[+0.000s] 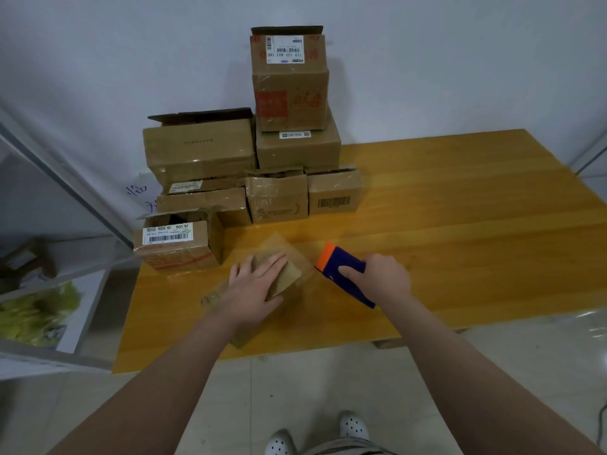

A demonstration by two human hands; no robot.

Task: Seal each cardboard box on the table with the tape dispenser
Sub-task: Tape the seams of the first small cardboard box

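A small cardboard box point(285, 280) lies near the front of the wooden table point(460, 224), blurred by motion. My left hand point(254, 285) presses flat on its top with straight fingers. My right hand point(382, 277) grips a blue tape dispenser point(345, 269) with an orange end, held just right of the box, the orange end pointing at the box's right edge. A stack of several cardboard boxes point(256, 165) stands at the back left of the table; some have raised flaps.
A labelled box point(179, 244) sits at the table's left edge, close to the left hand. A metal-framed shelf point(65, 192) with papers stands left of the table. The wall is behind the stack. My shoes point(315, 435) show on the tiled floor.
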